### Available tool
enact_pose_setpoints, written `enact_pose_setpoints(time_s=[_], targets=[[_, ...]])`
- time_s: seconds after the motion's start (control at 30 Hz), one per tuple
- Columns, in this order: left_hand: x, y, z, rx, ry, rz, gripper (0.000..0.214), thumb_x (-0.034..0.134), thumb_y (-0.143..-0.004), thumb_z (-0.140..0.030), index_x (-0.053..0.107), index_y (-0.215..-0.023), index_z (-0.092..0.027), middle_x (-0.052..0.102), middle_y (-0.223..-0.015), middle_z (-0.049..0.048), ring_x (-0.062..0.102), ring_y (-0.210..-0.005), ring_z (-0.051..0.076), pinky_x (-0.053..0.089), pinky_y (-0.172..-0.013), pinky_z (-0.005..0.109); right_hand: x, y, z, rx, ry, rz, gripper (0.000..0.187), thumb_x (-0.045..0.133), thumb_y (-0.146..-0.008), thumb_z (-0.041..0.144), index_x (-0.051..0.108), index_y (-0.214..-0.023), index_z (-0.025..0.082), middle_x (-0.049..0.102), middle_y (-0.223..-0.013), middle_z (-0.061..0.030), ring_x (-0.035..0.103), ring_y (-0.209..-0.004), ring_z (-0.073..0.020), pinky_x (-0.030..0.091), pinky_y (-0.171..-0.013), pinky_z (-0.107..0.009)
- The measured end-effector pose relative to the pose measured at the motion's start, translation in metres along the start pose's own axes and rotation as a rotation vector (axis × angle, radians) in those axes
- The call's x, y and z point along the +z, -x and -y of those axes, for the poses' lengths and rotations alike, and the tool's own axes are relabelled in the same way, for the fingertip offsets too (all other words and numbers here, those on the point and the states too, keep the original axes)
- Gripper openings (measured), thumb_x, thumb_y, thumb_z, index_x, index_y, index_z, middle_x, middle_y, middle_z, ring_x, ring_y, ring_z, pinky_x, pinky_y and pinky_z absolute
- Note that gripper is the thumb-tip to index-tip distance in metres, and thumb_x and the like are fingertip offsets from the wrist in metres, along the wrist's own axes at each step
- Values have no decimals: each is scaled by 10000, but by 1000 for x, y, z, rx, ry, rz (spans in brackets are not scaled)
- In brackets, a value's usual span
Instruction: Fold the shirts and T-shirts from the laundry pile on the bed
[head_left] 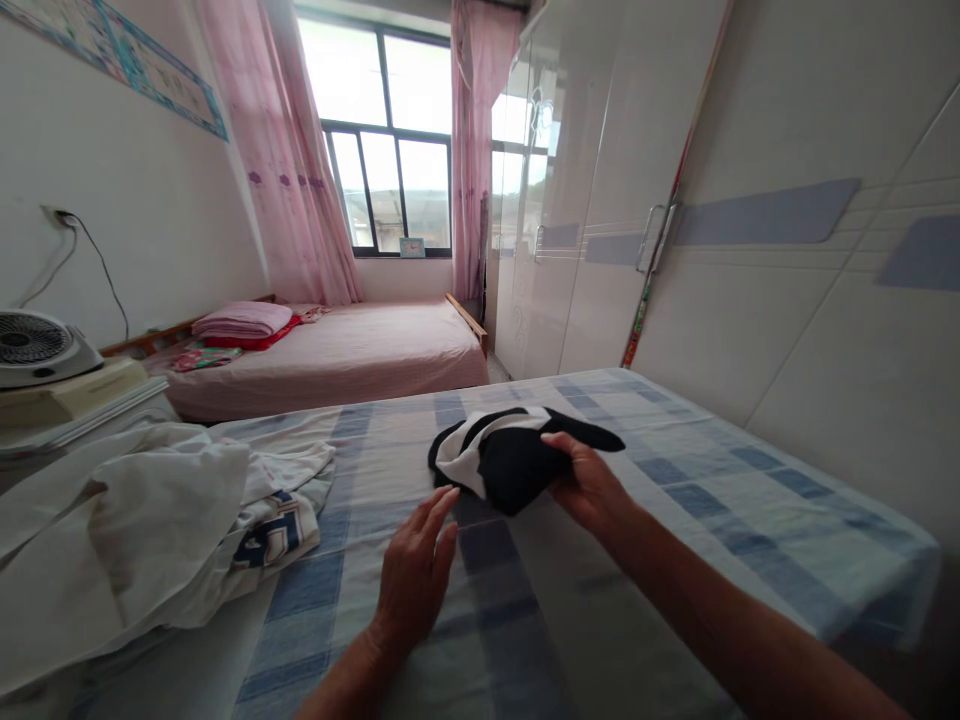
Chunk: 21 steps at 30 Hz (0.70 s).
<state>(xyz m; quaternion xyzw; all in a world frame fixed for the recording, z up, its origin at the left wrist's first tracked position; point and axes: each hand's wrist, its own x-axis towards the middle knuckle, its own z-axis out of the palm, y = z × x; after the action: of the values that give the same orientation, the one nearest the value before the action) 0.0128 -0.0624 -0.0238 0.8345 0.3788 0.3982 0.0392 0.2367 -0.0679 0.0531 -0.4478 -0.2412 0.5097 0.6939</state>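
My right hand (589, 487) grips a black-and-white cloth garment (517, 465), thumb on top and fingers underneath. The cloth is bunched and folded over itself, so its exact kind cannot be made out. White bands curve across its left part, and a black flap juts out to the right. Just below its left edge, my left hand (420, 560) is open, fingers extended and nothing in it. Under both hands lies a blue-and-white checked bed sheet (390, 450).
White clothes (127, 530), one with a dark blue print, lie heaped on the left. Farther back are a pink bed (375, 345) with folded bedding (244, 320) and a window. A fan (41, 345) stands at left; a glossy wardrobe (600, 200) lines the right.
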Motion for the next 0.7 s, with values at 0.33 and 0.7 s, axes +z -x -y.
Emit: enact_pose_setpoints(time_s=[0.33,0.7], targets=[[28,8,24,6,-226,194,285,465,-905,-305,641,-1116,-230,617,-1246,70,557,-1169,239,474,-977,457,-48,-86,181,-305,-34,-96,195,403,-810,79,553,-702,139,643,-726,7,626,-722,-89,498,-719,-232],[29,11,25,20,-243,215,304,490,-889,-300,605,-1164,-236,584,-1289,73,516,-1216,248,440,-1012,467,-261,-57,114,-162,614,-622,297,553,-673,523,450,-572,264,571,-596,-71,637,-694,-250,472,-585,-430]])
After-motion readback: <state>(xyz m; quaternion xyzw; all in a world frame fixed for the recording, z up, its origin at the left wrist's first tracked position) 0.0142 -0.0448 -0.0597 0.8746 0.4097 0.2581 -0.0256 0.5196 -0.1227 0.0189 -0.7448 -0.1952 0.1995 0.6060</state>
